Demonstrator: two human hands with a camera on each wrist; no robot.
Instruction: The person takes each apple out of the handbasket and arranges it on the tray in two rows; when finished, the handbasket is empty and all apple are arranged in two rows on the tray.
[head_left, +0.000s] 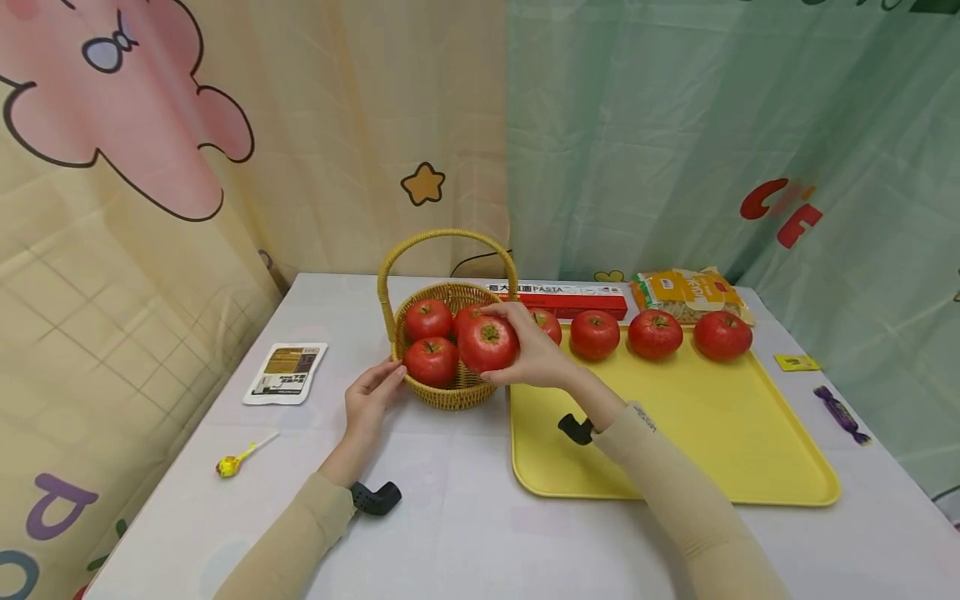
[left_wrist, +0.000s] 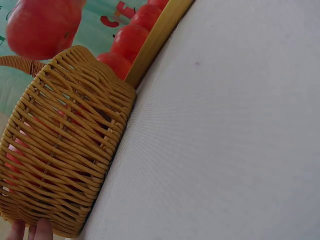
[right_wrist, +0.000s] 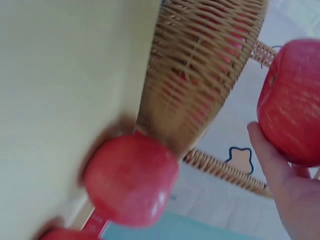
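Right hand (head_left: 536,354) is grasping a red apple (head_left: 488,343), fingers curled over its top and thumb under it; the apple sits in the air just above the right rim of the wicker basket (head_left: 448,392), on the side facing the yellow tray (head_left: 675,450); right wrist view confirms it, apple in the palm with the basket wall behind; left hand (head_left: 369,402) is not clenched, fingers straight with the tips touching the basket's left wall low down; left wrist view shows only two fingertips (left_wrist: 42,230) at the weave's lower edge; basket stands upright on the white table (head_left: 450,517), handle arched over it, with three more apples inside: one at back left (head_left: 428,319), one at front left (head_left: 431,361), one at back (head_left: 467,316) partly hidden by the held apple; on the tray, four apples in a row along its far edge: first (head_left: 549,324) half hidden behind the right hand, then second (head_left: 595,334), third (head_left: 655,333), fourth (head_left: 722,335); behind the tray a red pasta box (head_left: 570,296) and a bag of pasta (head_left: 686,293); left of the basket a flat sachet (head_left: 286,372), nearer the table edge a yellow lollipop (head_left: 231,463); right of the tray a small yellow packet (head_left: 796,362) and a purple wrapped candy (head_left: 842,413).
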